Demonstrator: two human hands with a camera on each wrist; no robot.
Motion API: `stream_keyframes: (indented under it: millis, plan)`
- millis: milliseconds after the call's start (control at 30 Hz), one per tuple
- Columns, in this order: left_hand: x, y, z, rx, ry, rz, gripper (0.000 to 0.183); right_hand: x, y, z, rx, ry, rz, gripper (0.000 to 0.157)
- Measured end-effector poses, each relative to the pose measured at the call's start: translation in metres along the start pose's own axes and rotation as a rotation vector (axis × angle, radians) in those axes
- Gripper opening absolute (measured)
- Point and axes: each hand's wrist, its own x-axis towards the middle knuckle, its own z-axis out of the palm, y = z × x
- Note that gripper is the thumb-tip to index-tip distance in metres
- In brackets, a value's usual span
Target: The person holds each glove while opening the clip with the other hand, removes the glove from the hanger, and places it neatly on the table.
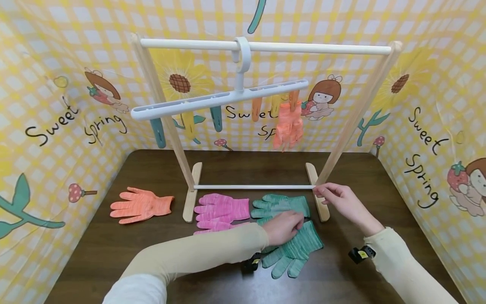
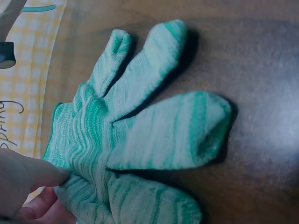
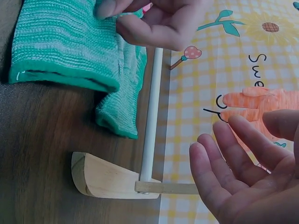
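Observation:
My left hand (image 1: 284, 228) is over two green striped knit gloves, its thumb and fingers pinching the side of the nearer green glove (image 1: 300, 247). In the left wrist view that glove (image 2: 93, 126) lies palm down the frame, fingers spread, thumb tip at its edge. Behind it is the other green glove (image 1: 279, 204), partly covered by the hand. My right hand (image 1: 338, 196) hovers by the rack's right foot, fingers loosely bent and holding nothing, as the right wrist view shows. Pink gloves (image 1: 220, 207) lie left of the green ones, partly hidden by my left forearm.
A wooden rack (image 1: 366, 101) with white rods stands behind the gloves. From its top rod hangs a tilted grey hanger (image 1: 201, 99) with colored clips (image 1: 216, 118). An orange glove (image 1: 288, 126) hangs at its right end; another orange glove (image 1: 142, 205) lies far left.

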Motion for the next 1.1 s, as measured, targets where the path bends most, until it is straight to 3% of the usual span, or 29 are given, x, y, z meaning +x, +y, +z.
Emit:
stream_keyframes:
  millis: [300,800,1100]
  plan:
    - [0.000,-0.001,-0.001,0.048,-0.037,-0.021,0.005,-0.001,-0.001,0.001,-0.017,-0.022,-0.008,0.033]
    - [-0.008,0.003,-0.002,0.170,-0.063,0.036,0.008,0.001,-0.003,0.004,-0.014,-0.041,0.004,0.033]
    - [-0.010,0.003,0.000,0.154,-0.070,0.017,0.008,0.003,-0.004,0.005,-0.017,-0.061,-0.003,0.034]
